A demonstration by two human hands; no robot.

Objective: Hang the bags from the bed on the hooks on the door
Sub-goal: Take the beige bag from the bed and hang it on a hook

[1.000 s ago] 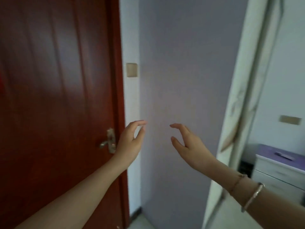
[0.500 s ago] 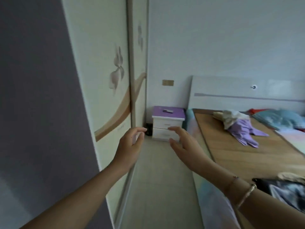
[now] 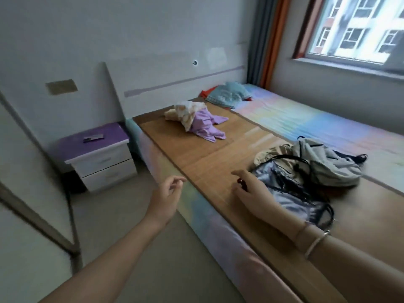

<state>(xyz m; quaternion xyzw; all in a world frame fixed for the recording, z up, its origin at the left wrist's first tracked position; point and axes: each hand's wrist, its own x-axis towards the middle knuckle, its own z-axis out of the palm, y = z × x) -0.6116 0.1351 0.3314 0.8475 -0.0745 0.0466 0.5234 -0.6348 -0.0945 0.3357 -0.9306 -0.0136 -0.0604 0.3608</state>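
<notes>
Both hands empty and held apart, fingers loosely curled: left hand [image 3: 167, 193] hanging over the floor just beside the bed edge, right hand [image 3: 251, 192] low over the bamboo mat [image 3: 196, 149], close to the nearest bag and perhaps touching it, hard to tell. Closed on nothing. A second ago facing the red door and the grey wall, half a second ago sweeping past the wardrobe toward the nightstand [image 3: 96, 154]; now turned fully to the bed [image 3: 218, 226], with the door out of view. So a turn away from the hooks and back to the pile, most likely to fetch one more bag. On the mat, close together and partly overlapping: a shiny silver-blue bag [image 3: 284, 193] with black straps nearest the right hand, a tan bag [image 3: 271, 153] behind it, a light grey backpack [image 3: 323, 165] further right. Further up the bed, a bundle of purple and cream clothes [image 3: 196, 121] and a teal pillow [image 3: 227, 95], not part of the job. Three bags on the bed, so the task not finished. Next, probably: take the silver-blue bag by its straps, lift it free without dragging the tan one, then carry it back to the door.
</notes>
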